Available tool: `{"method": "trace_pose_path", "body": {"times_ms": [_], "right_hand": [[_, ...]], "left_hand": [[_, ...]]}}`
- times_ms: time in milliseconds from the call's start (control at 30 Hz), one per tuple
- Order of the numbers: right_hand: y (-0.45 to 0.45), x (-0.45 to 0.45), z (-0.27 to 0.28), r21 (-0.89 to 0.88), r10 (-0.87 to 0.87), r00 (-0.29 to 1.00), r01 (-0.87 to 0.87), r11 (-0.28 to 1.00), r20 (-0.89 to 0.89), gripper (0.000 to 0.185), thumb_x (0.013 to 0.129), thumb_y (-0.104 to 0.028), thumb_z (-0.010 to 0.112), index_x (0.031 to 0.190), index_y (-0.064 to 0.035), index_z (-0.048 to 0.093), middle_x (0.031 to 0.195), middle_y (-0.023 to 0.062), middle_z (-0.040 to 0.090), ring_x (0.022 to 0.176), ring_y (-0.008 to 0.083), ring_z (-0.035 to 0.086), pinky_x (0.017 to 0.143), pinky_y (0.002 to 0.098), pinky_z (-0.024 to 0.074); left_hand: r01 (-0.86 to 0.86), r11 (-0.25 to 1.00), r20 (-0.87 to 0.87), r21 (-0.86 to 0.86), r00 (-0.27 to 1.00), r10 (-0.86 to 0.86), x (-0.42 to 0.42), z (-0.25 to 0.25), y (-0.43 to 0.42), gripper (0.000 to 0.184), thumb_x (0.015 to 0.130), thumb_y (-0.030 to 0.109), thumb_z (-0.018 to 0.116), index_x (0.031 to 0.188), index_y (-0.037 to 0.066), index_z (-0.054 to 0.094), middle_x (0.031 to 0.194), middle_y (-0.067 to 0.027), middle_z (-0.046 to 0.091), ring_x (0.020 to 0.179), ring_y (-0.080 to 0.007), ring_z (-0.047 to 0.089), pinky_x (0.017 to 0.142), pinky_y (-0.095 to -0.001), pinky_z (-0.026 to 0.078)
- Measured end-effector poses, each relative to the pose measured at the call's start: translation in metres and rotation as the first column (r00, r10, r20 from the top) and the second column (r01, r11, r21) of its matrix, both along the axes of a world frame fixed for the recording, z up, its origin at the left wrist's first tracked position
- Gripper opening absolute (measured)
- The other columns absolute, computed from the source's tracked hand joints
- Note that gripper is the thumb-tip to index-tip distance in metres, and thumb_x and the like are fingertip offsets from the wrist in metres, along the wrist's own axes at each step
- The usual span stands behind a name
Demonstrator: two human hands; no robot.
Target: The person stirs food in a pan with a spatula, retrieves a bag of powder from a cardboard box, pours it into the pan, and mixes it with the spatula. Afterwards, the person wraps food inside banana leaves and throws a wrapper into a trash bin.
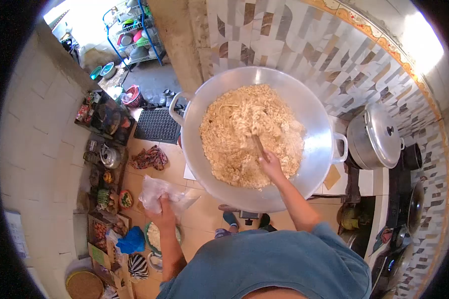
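Silver pot beside wide pan

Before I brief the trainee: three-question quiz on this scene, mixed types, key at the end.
1. True or false: the left hand is resting on the rim of the large pan.
2. Multiple choice: what does the right hand grip? A) a kettle; B) a wooden handle; C) a cloth.
3. Fill in: in the picture, the lidded pot stands to the ____ of the large pan.

Key:
1. False; the left hand holds a plastic bag.
2. B.
3. Right.
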State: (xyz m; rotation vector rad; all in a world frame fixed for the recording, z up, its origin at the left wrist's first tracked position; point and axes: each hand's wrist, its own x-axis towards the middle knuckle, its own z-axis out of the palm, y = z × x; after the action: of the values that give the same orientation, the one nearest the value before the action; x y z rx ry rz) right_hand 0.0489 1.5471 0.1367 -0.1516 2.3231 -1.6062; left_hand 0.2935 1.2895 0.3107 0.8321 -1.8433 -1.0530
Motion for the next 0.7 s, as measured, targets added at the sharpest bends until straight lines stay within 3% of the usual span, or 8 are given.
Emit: {"method": "trace_pose_path", "body": {"times_ms": [33,133,233,267,367,567,667,700], "right_hand": [[-0.008,-0.012,0.003,-0.16,-0.055,0.987,0.08,0.984,0.154,0.04,0.085,-0.016,0.056,0.123,-0.008,0.047,0.095,0.0137,0.06,0.077,0.0214,0.06,0.066,0.0308,0.0497],[0.002,-0.033,0.017,-0.544,0.059,0.86,0.266,0.796,0.507,0.042,0.088,-0.016,0.052,0.128,-0.0112,0.041,0.077,0.0059,0.054,0.053,0.01,0.048,0.044,0.0228,0.0424],[0.035,-0.017,0.04,-0.604,0.069,0.781,0.419,0.678,0.62,0.04,0.09,-0.022,0.053,0.127,-0.0192,0.039,0.065,0.0006,0.046,0.041,0.0063,0.037,0.032,0.0182,0.0311],[0.049,-0.004,0.048,-0.592,0.039,0.76,0.471,0.654,0.648,0.049,0.089,-0.023,0.054,0.133,-0.0207,0.032,0.065,0.0003,0.044,0.042,0.0062,0.037,0.033,0.0182,0.0304],[0.102,0.02,0.054,-0.6,0.073,0.721,0.511,0.616,0.689,0.048,0.089,-0.029,0.053,0.133,-0.0257,0.032,0.067,0.0009,0.045,0.042,0.0063,0.037,0.033,0.0184,0.0306],[0.141,0.039,0.093,-0.284,-0.23,0.837,0.407,0.868,0.496,0.035,0.092,-0.036,0.045,0.124,-0.0242,0.043,0.071,0.0027,0.047,0.044,0.0077,0.038,0.035,0.0209,0.0316],[0.104,0.021,0.072,0.056,-0.151,0.938,0.14,0.989,0.312,0.036,0.093,-0.038,0.038,0.126,-0.0223,0.04,0.067,0.0007,0.044,0.043,0.0074,0.038,0.033,0.0228,0.0303],[0.097,0.003,0.011,0.057,-0.038,0.984,0.048,0.997,-0.175,0.037,0.093,-0.039,0.038,0.125,-0.0203,0.04,0.067,0.0018,0.045,0.043,0.0087,0.039,0.033,0.0248,0.0315]], "left_hand": [[-0.002,1.0,0.021,0.005,1.0,0.002,0.0,0.006,0.002,0.026,0.084,0.021,0.062,0.093,-0.003,0.056,0.089,-0.0097,0.059,0.081,-0.0196,0.054,0.072,-0.0314,0.045],[0.07,0.997,-0.025,0.041,0.997,-0.07,0.005,0.004,0.0,0.023,0.083,0.016,0.062,0.094,-0.004,0.055,0.09,-0.0095,0.059,0.08,-0.0188,0.055,0.072,-0.0306,0.045],[0.105,0.994,-0.044,-0.018,0.993,-0.106,0.006,0.0,-0.001,0.019,0.082,0.007,0.061,0.096,-0.004,0.055,0.091,-0.0093,0.06,0.079,-0.0174,0.057,0.072,-0.0293,0.045],[0.117,0.993,-0.053,-0.003,0.992,-0.117,0.006,0.004,0.002,0.019,0.082,0.007,0.061,0.096,-0.004,0.055,0.09,-0.0092,0.06,0.079,-0.0172,0.057,0.071,-0.029,0.045],[0.113,0.993,-0.091,0.024,0.99,-0.11,0.006,0.006,0.008,0.019,0.082,0.008,0.06,0.096,-0.005,0.055,0.089,-0.0091,0.06,0.078,-0.0167,0.056,0.071,-0.0284,0.045],[0.094,0.995,-0.135,0.035,0.987,-0.089,0.007,-0.007,0.008,0.016,0.083,0.008,0.059,0.094,-0.004,0.055,0.088,-0.0086,0.059,0.077,-0.0167,0.056,0.071,-0.0289,0.046],[0.128,0.991,-0.104,0.04,0.987,-0.123,0.015,-0.021,0.0,0.026,0.084,0.014,0.061,0.101,-0.005,0.053,0.095,-0.0098,0.059,0.083,-0.0183,0.056,0.074,-0.0303,0.046],[0.147,0.988,-0.098,0.038,0.985,-0.143,0.017,-0.024,-0.002,0.031,0.084,0.016,0.062,0.105,-0.005,0.052,0.098,-0.0105,0.059,0.085,-0.019,0.056,0.075,-0.0309,0.047]]}}
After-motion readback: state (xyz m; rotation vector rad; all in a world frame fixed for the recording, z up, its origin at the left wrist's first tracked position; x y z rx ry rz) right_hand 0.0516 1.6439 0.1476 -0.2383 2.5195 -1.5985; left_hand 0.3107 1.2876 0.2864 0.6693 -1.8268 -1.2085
